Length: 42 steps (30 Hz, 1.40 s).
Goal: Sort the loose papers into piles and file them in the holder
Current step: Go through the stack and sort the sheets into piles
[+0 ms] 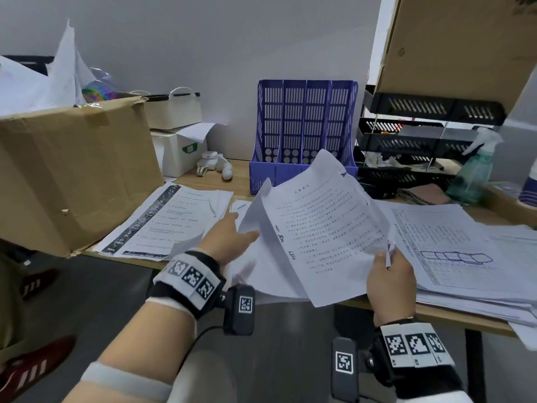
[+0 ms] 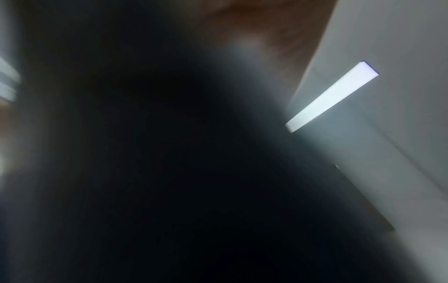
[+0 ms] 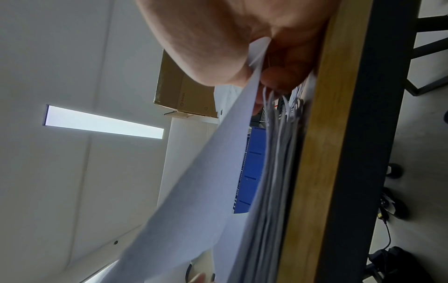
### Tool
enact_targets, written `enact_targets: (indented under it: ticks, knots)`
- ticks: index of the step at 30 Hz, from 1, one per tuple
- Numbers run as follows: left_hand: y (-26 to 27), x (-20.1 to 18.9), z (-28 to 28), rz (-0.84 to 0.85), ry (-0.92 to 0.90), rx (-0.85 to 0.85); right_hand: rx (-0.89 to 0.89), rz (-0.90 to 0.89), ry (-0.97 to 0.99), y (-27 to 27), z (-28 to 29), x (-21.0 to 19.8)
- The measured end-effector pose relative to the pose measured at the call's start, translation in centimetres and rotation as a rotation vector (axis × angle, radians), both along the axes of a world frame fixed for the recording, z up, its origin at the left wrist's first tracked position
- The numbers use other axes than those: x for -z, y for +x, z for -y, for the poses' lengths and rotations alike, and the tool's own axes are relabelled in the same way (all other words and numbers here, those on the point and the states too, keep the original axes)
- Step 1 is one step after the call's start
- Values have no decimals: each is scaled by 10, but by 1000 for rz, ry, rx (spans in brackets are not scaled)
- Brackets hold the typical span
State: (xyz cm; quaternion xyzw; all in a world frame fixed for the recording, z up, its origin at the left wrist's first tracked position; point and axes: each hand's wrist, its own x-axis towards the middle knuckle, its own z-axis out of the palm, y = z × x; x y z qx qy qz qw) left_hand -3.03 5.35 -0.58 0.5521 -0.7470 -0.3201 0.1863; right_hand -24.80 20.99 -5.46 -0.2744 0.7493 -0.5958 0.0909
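Observation:
A printed sheet (image 1: 319, 228) curls up off the desk in front of the blue slotted file holder (image 1: 305, 126). My right hand (image 1: 389, 274) pinches its near right edge between thumb and fingers. The right wrist view shows that hand (image 3: 257, 76) gripping the sheet (image 3: 206, 191) above a thick paper stack (image 3: 278, 153). My left hand (image 1: 229, 237) reaches toward the sheet's left edge with straight fingers, touching the papers there. One sorted pile (image 1: 162, 222) lies at the left, and a bigger pile (image 1: 465, 257) with a table printout at the right. The left wrist view is dark and blurred.
A large cardboard box (image 1: 72, 170) crowds the desk's left end. Black stacked trays (image 1: 421, 141) and a spray bottle (image 1: 476, 170) stand at the right, under an overhanging cardboard panel (image 1: 465, 39). White boxes (image 1: 177, 146) sit behind the left pile. The wooden desk edge (image 3: 322, 153) runs close to my wrists.

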Motion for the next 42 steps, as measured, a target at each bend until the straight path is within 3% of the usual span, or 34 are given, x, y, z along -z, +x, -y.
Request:
enact_targets:
  ticks: [2, 6, 8, 11, 14, 16, 19, 24, 28, 30, 31, 34, 36, 38, 42]
  knots:
    - [-6, -4, 7, -24, 40, 7, 1, 6, 1, 0, 1, 0]
    - [-8, -1, 7, 7, -53, 35, -15, -4, 48, 1, 3, 3]
    - [-6, 2, 0, -152, 50, 81, -56, -18, 77, 4, 3, 4]
    - [-6, 2, -21, -489, 375, 168, -132, -64, 152, 10, 2, 3]
    - [-6, 11, -29, -546, 406, 297, -207, -129, 245, 13, 2, 2]
    - [-4, 15, -29, -568, 374, 296, -242, -126, 254, 13, 1, 0]
    - [0, 14, -29, -710, 371, 214, -225, -24, 118, 10, -3, -4]
    - [0, 0, -37, -905, 385, 237, -235, 224, -56, 8, -9, -8]
    - [-7, -4, -45, -977, 390, 149, -433, 545, -143, 15, -16, -22]
    - [-11, -4, -48, -936, 413, 145, -518, 587, -149, 19, -20, -26]
    - [-12, -5, -49, -829, 379, 146, -498, 563, -139, 19, -20, -24]
    - [-4, -4, -39, -268, 117, 110, -329, 372, -96, 18, -21, -23]
    - [9, -1, -33, -50, 12, 72, -242, 218, -11, 14, -22, -21]
    - [20, 4, -31, -28, 51, 42, -230, 155, 71, 16, -23, -18]
    - [31, 14, -32, -190, 134, -65, -254, 29, 175, 16, -16, -13]
